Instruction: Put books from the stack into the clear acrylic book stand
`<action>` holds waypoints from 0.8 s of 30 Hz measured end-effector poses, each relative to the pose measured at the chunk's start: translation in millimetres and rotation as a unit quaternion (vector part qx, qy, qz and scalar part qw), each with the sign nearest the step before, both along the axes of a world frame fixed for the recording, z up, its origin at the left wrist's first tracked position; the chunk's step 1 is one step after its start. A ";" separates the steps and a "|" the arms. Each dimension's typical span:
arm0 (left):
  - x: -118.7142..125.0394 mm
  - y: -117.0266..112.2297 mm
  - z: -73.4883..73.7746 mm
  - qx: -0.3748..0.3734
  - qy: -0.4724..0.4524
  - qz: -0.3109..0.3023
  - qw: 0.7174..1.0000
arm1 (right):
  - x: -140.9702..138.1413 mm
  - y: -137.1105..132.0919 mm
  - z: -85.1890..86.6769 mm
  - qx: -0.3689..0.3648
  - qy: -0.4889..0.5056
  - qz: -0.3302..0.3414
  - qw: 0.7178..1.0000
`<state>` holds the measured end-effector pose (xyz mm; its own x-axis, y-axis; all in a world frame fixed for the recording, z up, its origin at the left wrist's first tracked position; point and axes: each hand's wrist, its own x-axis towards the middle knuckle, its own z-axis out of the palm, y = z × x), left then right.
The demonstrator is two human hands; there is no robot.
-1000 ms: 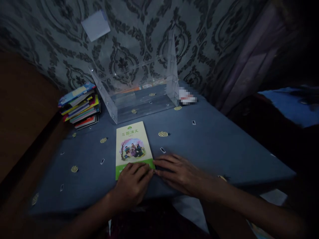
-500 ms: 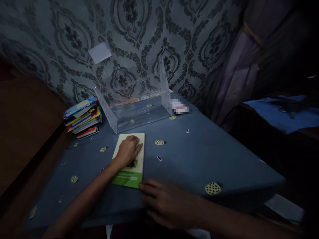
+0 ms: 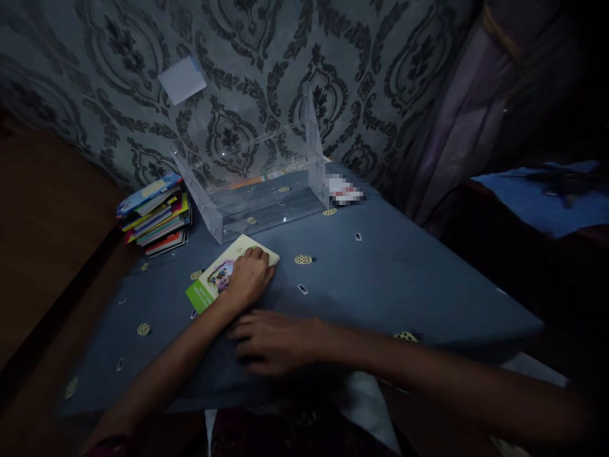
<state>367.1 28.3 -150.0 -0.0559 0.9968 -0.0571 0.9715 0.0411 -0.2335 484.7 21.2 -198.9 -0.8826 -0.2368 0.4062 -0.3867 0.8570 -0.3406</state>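
Note:
A thin book (image 3: 220,270) with a cream cover, a coloured picture and a green band lies slanted on the table. My left hand (image 3: 250,274) is on its right part, fingers bent over the cover and thumb down by the right edge. Part of the cover is hidden under that hand. Closer to me, my right hand (image 3: 273,343) hovers low at the table, beside my left wrist. Its fingers are loosely bent and apart, with nothing seen in them. A clear acrylic rack (image 3: 266,216) stands just behind the book.
A stack of books (image 3: 157,216) sits at the table's left side. Right of the rack lies a blurred-out white and red item (image 3: 345,190). The patterned tablecloth (image 3: 404,279) reaches the front edge. A blue cloth (image 3: 547,197) is at far right.
The book has turned clockwise under my left hand, its green end swinging to the left. My right hand has left the book's lower corner and moved left and up.

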 end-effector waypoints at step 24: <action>3.9 -0.8 -4.5 0.000 0.010 -0.001 1.000 | 22.0 115.3 -18.4 -0.363 0.048 -0.353 0.861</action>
